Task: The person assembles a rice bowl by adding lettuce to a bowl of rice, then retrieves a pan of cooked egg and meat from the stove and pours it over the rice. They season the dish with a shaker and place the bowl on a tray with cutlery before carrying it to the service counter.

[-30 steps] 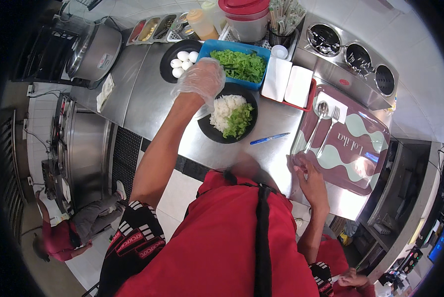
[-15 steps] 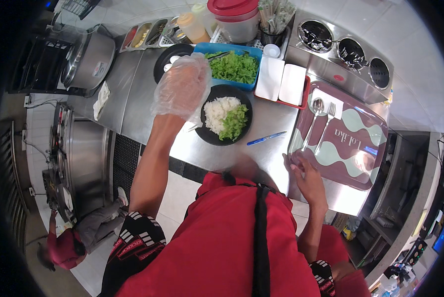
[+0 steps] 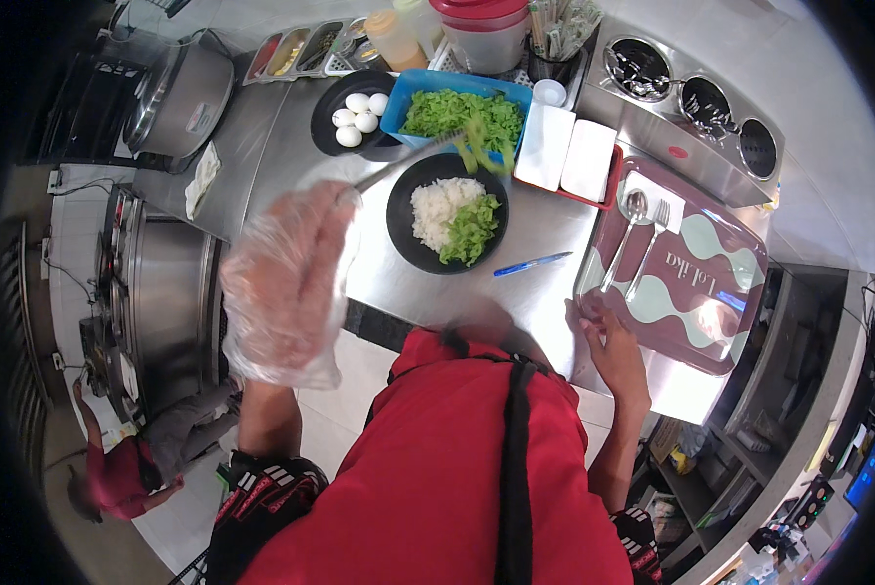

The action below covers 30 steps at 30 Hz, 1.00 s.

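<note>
My left hand [image 3: 296,278], in a clear plastic glove, is closed around metal tongs [image 3: 406,163]. The far end of the tongs carries shredded lettuce [image 3: 477,148], above the gap between the blue tub [image 3: 395,124] of lettuce and a black plate [image 3: 398,234]. White rice [image 3: 437,210] and a heap of lettuce [image 3: 472,230] lie side by side on that plate. My right hand [image 3: 613,351] rests by the near left corner of a maroon patterned tray [image 3: 691,229], fingers apart and holding nothing. A spoon [image 3: 621,239] and a fork [image 3: 648,249] lie on the tray.
Several white eggs [image 3: 350,137] sit in a black dish beside the tub. A blue pen [image 3: 533,263] lies right of the plate. Behind are folded white napkins [image 3: 586,161], a red-lidded bin [image 3: 477,44] and cutlery holders [image 3: 691,97]. Another person [image 3: 130,468] is at far left.
My left hand has moved back from beside the tub toward me, drawing the tongs out with lettuce in their end. The eggs are uncovered. My right hand stays by the tray.
</note>
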Available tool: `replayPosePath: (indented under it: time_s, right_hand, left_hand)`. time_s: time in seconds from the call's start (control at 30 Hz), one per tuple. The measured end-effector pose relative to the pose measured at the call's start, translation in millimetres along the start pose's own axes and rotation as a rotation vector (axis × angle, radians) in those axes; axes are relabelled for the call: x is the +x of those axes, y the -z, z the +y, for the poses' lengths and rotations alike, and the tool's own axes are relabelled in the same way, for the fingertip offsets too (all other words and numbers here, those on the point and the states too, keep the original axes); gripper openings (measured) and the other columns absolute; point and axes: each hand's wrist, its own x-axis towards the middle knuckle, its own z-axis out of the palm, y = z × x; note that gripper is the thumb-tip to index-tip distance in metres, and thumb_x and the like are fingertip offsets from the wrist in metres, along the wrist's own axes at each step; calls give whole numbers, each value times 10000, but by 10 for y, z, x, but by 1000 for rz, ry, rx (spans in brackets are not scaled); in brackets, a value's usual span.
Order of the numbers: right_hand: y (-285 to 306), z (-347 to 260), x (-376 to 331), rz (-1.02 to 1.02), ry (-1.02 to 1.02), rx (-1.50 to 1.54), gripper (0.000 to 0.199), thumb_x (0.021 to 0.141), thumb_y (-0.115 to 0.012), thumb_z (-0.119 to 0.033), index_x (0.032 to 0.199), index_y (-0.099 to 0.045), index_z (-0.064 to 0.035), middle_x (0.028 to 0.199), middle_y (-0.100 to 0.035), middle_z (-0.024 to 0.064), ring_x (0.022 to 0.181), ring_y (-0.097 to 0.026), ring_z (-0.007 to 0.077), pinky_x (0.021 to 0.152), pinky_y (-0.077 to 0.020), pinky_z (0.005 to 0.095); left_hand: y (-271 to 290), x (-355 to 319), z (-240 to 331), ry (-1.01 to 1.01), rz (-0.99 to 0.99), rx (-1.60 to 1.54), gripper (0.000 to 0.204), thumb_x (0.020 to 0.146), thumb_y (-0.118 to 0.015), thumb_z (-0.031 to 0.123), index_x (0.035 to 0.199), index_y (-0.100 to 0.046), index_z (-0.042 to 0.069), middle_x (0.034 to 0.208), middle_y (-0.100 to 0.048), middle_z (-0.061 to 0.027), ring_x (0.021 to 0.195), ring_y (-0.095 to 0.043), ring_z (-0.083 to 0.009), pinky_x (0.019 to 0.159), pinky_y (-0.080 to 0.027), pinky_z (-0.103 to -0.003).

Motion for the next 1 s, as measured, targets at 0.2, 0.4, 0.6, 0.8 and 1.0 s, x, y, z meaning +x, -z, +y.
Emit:
replayPosePath:
  time_s: [0.2, 0.4, 0.6, 0.8, 1.0]
  right_hand:
    - [-33, -93, -8, -15, -1, 52, 427, 971, -589, -262, 1312, -565, -6, 1163, -655, 261, 1068, -634, 432, 895, -502, 486]
    - [-59, -49, -55, -29, -14, 28, 439, 971, -585, -273, 1327, -554, -19, 1120, -676, 250, 1043, -637, 451, 891, -502, 499]
    - [-58, 37, -91, -16, -39, -19, 473, 983, -585, -329, 1324, -555, -4, 1149, -675, 231, 997, -670, 386, 866, -519, 455]
    - [-67, 8, -70, -32, -39, 17, 442, 973, -577, -308, 1304, -563, -15, 1129, -674, 264, 1062, -631, 459, 906, -498, 501]
    - [-52, -4, -60, -35, -70, 6, 429, 971, -580, -306, 1283, -574, -12, 1136, -666, 277, 1060, -625, 473, 900, -501, 502]
  left_hand:
    - [-460, -363, -128, 26, -188, -16, 191, 975, -602, 156, 1078, -681, 17, 884, -651, -156, 746, -624, -300, 668, -486, -401]
    - [-1019, -536, -418, 47, -447, 64, 263, 996, -547, 239, 1114, -647, 25, 978, -671, -214, 876, -656, -402, 776, -529, -492]
    - [-974, -544, -384, 77, -496, 145, 275, 986, -546, 226, 1180, -623, 47, 939, -651, -196, 852, -650, -392, 732, -524, -491]
    - [-820, -797, -640, -51, -502, -7, 353, 897, -614, 147, 1240, -609, 67, 1113, -640, -163, 989, -628, -345, 865, -513, -433]
    - [-1119, -894, -835, -201, -566, 8, 408, 848, -642, 136, 1253, -615, 90, 1171, -645, -141, 1041, -620, -341, 901, -504, -433]
